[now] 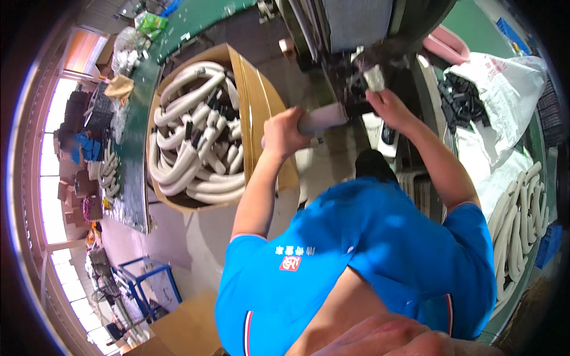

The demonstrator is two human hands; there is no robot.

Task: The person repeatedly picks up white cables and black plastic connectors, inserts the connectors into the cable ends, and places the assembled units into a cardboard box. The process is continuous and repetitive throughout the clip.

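My left hand (285, 132) is closed around a thick pale grey hose (323, 118), just right of the cardboard box. The hose's open end points to the right, toward a short black end piece (358, 109). On the far side of that piece, my right hand (389, 110) is closed, its fingers apparently gripping it. Part of the grip is hidden by my fingers. Directly above my right hand sits a whitish, semi-clear part (374, 78) of the dark machine (350, 65). Whether hose and end piece touch is hard to see.
On the left, a tall cardboard box (261, 101) holds many bent grey hoses, some with black ends. At the right, a white sack (507, 89) lies beside black parts (460, 104). More hoses (516, 231) lie on the green table. A blue-framed cart (148, 282) stands lower left.
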